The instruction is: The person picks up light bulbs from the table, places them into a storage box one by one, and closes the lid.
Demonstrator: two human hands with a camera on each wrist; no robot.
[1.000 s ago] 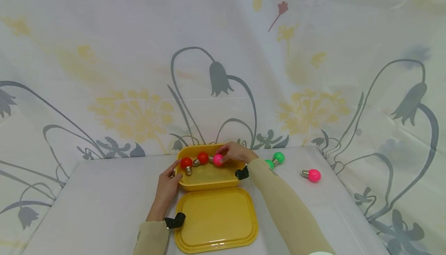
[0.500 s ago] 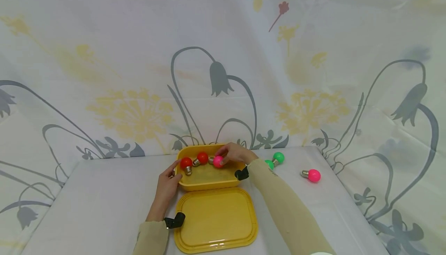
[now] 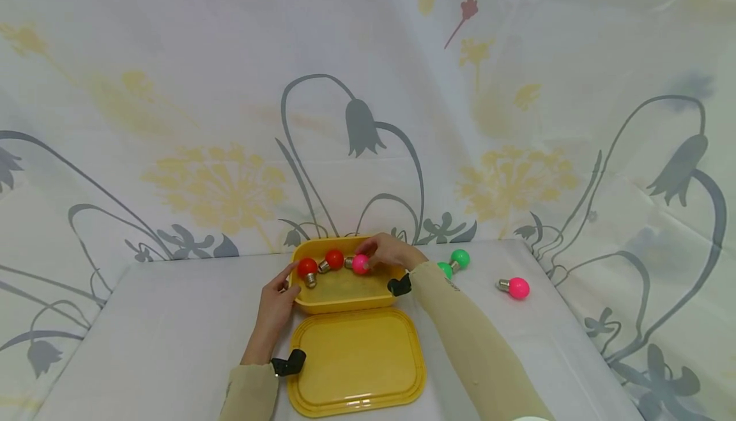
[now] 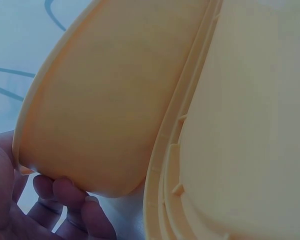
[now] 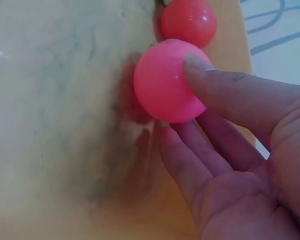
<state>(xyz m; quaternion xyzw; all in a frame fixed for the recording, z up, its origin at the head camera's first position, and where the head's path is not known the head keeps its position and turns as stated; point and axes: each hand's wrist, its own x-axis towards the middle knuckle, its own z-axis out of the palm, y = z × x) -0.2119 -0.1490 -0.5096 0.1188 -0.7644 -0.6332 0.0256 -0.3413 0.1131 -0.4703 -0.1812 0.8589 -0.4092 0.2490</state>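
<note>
Nearest me, the yellow lid (image 3: 356, 363) lies just in front of the yellow box (image 3: 345, 308); if the box gets dragged toward me, I expect its near wall to ride up on the lid's edge. My hands are apart. My left hand (image 3: 276, 299) grips the box at its left end; should that hold slacken, a knock from inside could skid the box on the smooth white cloth (image 3: 190, 338). A red bulb (image 3: 307, 268) lies near that end, free to roll if the box tips. My right hand (image 3: 386, 250) pinches the pink bulb (image 5: 162, 82), thumb on the globe, fingers beneath, inside the box; whether it bears on the floor I cannot tell. The round, glossy globe could slip out, and its metal base points at the second red bulb (image 3: 334, 259), so a push leftward risks a clack. Outside, beyond my right sleeve (image 3: 460, 319), lie another pink bulb (image 3: 519, 289) and two green bulbs (image 3: 460, 259); a careless elbow might roll them.
</note>
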